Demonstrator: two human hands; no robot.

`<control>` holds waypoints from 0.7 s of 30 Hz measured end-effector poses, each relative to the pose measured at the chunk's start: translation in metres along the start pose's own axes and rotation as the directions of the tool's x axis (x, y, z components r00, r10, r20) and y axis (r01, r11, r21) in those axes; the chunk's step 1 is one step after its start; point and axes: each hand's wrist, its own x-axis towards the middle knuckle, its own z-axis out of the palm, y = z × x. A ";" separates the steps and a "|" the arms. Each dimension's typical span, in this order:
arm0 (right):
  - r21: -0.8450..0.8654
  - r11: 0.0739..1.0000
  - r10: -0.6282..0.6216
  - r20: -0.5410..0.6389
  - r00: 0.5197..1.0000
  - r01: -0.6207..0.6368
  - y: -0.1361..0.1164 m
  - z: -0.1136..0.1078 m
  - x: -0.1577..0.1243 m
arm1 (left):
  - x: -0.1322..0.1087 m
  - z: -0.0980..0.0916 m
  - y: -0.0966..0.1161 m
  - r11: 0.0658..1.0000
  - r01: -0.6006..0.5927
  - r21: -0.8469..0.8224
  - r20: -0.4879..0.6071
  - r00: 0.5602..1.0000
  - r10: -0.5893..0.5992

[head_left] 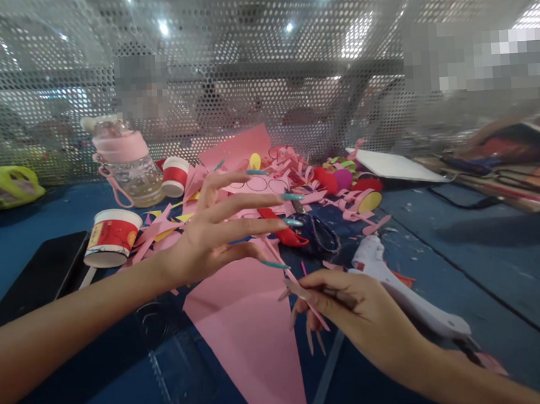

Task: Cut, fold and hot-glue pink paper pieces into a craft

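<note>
Narrow pink paper strip point(291, 275) pinched by the right hand point(354, 306), beside a flat pink paper sheet's point(259, 330) edge; left hand point(208, 233) held splayed.

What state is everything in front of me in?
Narrow pink paper strip: pinched
Right hand: pinching the strip
Left hand: open
Large pink paper sheet: lying spread out
Clear bottle, pink top: upright
White plastic glue gun: lying down
Dark-blue-handled scissors: lying, blade opening unclear
Red-and-white paper cups: contents unclear
Black rectangular device: lying flat
</note>
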 end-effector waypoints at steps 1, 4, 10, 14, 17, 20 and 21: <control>0.002 1.000 0.005 0.004 1.000 -0.005 0.001 0.000 0.000 | 0.000 0.000 0.000 1.000 0.008 -0.003 0.016 1.000 -0.008; 0.014 1.000 -0.002 0.008 1.000 0.002 0.002 0.000 0.000 | -0.001 0.000 0.001 0.997 0.067 -0.028 0.048 0.997 -0.065; 0.017 1.000 -0.012 0.007 1.000 0.012 0.001 0.000 0.000 | -0.001 0.001 0.001 0.994 0.031 -0.106 0.034 0.999 -0.028; 0.028 1.000 -0.010 0.007 1.000 0.010 0.000 0.000 0.001 | 0.001 0.001 -0.001 0.994 -0.014 -0.111 0.027 1.000 0.017; 0.032 0.999 -0.014 0.018 1.000 0.013 0.001 -0.001 0.001 | 0.001 0.001 -0.001 0.994 -0.035 -0.108 0.034 0.999 0.039; 0.044 0.999 -0.015 0.016 1.000 0.014 0.002 -0.002 0.001 | 0.000 0.001 -0.002 0.993 -0.028 -0.116 0.039 0.999 0.033; 0.051 0.999 -0.015 0.015 1.000 0.014 0.002 -0.002 0.001 | 0.000 0.002 -0.002 0.993 -0.028 -0.118 0.036 0.999 0.032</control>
